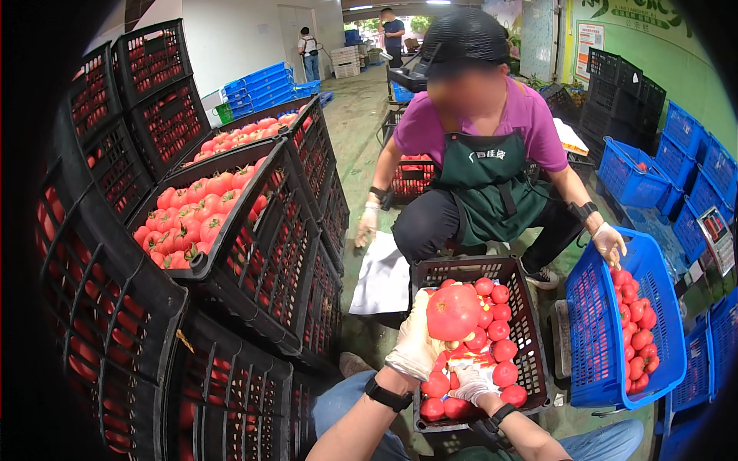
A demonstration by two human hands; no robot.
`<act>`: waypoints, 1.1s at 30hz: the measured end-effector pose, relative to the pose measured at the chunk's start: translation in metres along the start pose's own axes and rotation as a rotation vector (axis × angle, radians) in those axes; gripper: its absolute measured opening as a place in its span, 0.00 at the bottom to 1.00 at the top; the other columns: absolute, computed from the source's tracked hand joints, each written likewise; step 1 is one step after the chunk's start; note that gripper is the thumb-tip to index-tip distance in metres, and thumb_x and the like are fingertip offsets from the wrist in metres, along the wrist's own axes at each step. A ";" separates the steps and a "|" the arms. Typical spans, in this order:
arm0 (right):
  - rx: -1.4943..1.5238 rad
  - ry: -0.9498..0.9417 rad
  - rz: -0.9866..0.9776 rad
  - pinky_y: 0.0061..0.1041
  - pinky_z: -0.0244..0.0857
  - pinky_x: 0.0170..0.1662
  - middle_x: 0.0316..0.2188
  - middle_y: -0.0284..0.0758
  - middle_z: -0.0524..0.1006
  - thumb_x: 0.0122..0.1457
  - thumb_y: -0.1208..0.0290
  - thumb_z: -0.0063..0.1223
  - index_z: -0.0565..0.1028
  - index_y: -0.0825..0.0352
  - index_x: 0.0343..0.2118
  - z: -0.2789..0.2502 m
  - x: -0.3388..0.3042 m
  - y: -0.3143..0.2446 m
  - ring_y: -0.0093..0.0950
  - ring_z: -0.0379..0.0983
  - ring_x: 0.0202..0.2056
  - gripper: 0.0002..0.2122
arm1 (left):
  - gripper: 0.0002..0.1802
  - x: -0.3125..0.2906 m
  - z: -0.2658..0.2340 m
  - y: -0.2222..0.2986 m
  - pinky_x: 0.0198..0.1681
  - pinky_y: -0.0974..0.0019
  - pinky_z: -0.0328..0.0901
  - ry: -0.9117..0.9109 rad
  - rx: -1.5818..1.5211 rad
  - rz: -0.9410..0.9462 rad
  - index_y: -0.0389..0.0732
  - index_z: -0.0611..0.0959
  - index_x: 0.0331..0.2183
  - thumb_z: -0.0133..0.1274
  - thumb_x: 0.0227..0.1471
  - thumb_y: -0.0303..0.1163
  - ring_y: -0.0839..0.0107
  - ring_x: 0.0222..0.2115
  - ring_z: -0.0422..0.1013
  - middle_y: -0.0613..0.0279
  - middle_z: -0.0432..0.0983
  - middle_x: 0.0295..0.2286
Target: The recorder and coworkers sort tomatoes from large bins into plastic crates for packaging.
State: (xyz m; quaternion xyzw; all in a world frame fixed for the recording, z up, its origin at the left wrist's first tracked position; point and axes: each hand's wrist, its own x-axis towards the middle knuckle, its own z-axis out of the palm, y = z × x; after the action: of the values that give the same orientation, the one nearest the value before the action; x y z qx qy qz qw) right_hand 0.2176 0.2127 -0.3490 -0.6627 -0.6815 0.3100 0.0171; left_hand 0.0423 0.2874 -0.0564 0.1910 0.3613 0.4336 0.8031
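My gloved left hand (415, 342) holds a large red tomato (453, 311) above a black plastic crate (530, 338). Inside the crate, my gloved right hand (473, 384) is down among the tomatoes, its fingers curled over a tomato (460, 406) near the crate's close end. Its fingertips are partly hidden. More tomatoes (499, 330) line the crate's right side, and printed paper (470, 358) shows between them. Across from me a person in a purple shirt and green apron squats, one gloved hand (610, 244) on the rim of a blue basket (667, 315) of tomatoes.
Black crates full of tomatoes (192, 215) are stacked high on my left. Blue baskets (634, 173) and black crates (623, 96) stand along the right. A white sheet (382, 276) lies beyond my crate. Two people (309, 58) stand far back near blue stacked crates (261, 88).
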 end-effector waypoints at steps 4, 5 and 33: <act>0.055 -0.030 -0.003 0.40 0.51 0.63 0.55 0.49 0.68 0.38 0.57 0.70 0.66 0.57 0.59 -0.006 0.002 0.003 0.49 0.59 0.59 0.40 | 0.27 0.003 -0.002 -0.002 0.23 0.66 0.69 -0.158 -0.086 -0.013 0.46 0.74 0.49 0.46 0.59 0.57 0.64 0.33 0.77 0.62 0.78 0.40; 0.071 -0.006 0.023 0.39 0.56 0.59 0.52 0.48 0.70 0.39 0.57 0.70 0.67 0.57 0.57 -0.007 0.000 0.004 0.46 0.63 0.55 0.39 | 0.27 0.005 -0.004 0.000 0.24 0.66 0.69 -0.207 -0.110 -0.041 0.45 0.74 0.49 0.48 0.59 0.57 0.64 0.33 0.77 0.61 0.78 0.41; 2.559 0.000 -0.580 0.54 0.51 0.64 0.64 0.51 0.56 0.52 0.43 0.58 0.54 0.68 0.65 -0.187 -0.123 -0.066 0.50 0.54 0.63 0.45 | 0.29 0.018 0.010 -0.036 0.41 0.67 0.72 -0.292 0.315 0.074 0.38 0.72 0.55 0.39 0.65 0.51 0.71 0.42 0.75 0.59 0.75 0.47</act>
State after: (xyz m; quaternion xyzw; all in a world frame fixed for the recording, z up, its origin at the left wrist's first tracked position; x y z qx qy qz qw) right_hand 0.2551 0.1798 -0.1215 -0.0078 -0.0238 0.7182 0.6954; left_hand 0.0761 0.2831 -0.0797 0.3883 0.2972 0.3688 0.7905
